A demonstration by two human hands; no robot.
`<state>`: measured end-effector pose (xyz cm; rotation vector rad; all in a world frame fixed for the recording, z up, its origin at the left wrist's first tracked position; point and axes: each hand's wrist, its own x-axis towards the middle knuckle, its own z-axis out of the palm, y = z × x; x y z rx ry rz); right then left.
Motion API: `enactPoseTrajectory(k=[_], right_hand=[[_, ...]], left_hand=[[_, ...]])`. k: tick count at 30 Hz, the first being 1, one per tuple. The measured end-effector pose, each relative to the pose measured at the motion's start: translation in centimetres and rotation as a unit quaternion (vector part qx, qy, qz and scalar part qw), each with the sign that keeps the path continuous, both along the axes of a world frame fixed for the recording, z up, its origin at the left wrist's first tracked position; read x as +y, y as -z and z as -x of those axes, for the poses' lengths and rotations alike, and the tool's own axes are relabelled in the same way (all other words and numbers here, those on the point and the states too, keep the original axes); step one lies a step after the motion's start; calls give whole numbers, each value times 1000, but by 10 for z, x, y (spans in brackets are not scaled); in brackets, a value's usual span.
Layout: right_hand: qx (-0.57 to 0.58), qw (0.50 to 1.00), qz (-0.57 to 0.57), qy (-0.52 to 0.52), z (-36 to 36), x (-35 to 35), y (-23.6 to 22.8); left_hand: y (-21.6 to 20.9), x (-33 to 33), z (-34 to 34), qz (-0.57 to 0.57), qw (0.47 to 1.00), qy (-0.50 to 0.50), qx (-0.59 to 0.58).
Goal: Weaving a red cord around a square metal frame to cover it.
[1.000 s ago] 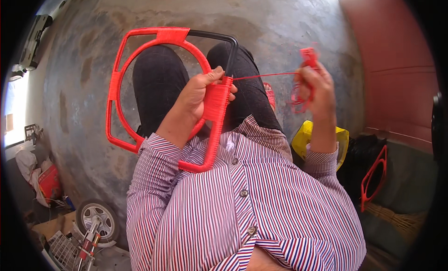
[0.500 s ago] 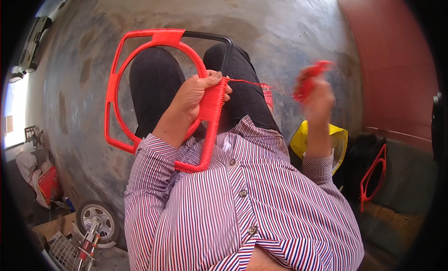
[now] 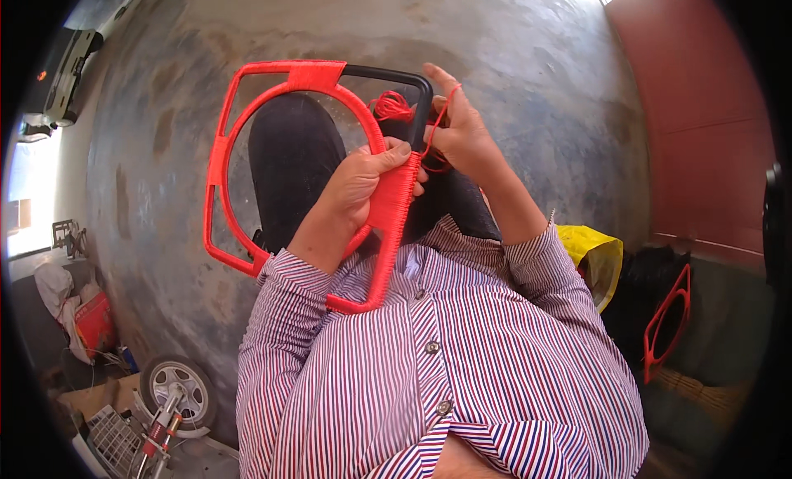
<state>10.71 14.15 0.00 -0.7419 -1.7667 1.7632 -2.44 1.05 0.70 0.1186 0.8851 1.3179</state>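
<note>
Hands, two, on one frame (image 3: 219, 161): left hand (image 3: 367, 178) clamped on its side, right hand (image 3: 462, 136) reaching behind its bare corner.
Largest, we list the frame, a rounded square enclosing a ring (image 3: 365, 110), held over our dark-trousered thighs (image 3: 293, 149), presumably so one hand can steady it. Red winding (image 3: 396, 186) covers most of it in close, ridged turns, slightly glossy. Next, the exposed bar (image 3: 388, 73), smooth, black, bent at the corner. Our left thumb presses above the winding, fingers behind, likely to hold the end turns tight. Smaller, a bundle of cord (image 3: 393, 106), loosely looped, seen between ring and bar; whether our right fingertips pinch it, we cannot tell, the bar hiding them partly. Smallest, a thin strand (image 3: 443, 113) curving across that hand, whose visible fingers stand partly spread.
</note>
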Motion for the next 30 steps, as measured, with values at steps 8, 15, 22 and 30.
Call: enactPoseTrajectory(k=[8, 15, 22, 30], right_hand=[[106, 982, 145, -58, 9, -2, -14], [73, 971, -185, 131, -11, 5, 2], [-70, 985, -120, -100, -100, 13, -12], [309, 905, 257, 143, -170, 53, -2]], left_hand=[[2, -2, 2, -5, 1000, -6, -1], [2, -1, 0, -9, 1000, 0, 7], [3, 0, 3, -11, 1000, 4, 8], [2, 1, 2, -8, 1000, -7, 13]])
